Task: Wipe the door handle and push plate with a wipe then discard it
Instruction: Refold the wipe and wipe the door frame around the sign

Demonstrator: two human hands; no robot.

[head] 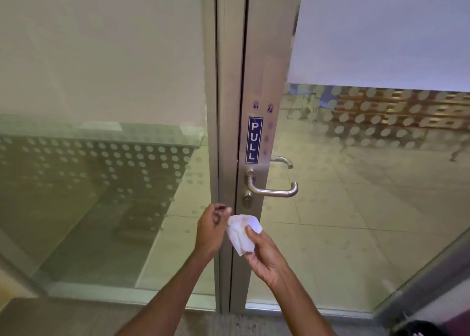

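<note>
Fingers [248, 234] of the right hand [264, 257] pinch a crumpled white wipe [241, 230], while the left hand [209, 230] touches its upper edge with loosely curled fingertips. Below the keyhole [247, 200], the wipe hangs before the door frame [256, 56], apart from the handle [273, 189], whose lever runs level, pointing right under the PULL sticker [254, 140].

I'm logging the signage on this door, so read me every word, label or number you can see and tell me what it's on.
"PULL": white capitals running downward on a dark blue sticker, on the metal door frame above the door handle.
Two small purple marks above the sticker: too small and blurred to read.
Nothing readable on the wipe, the glass or the lock.
</note>
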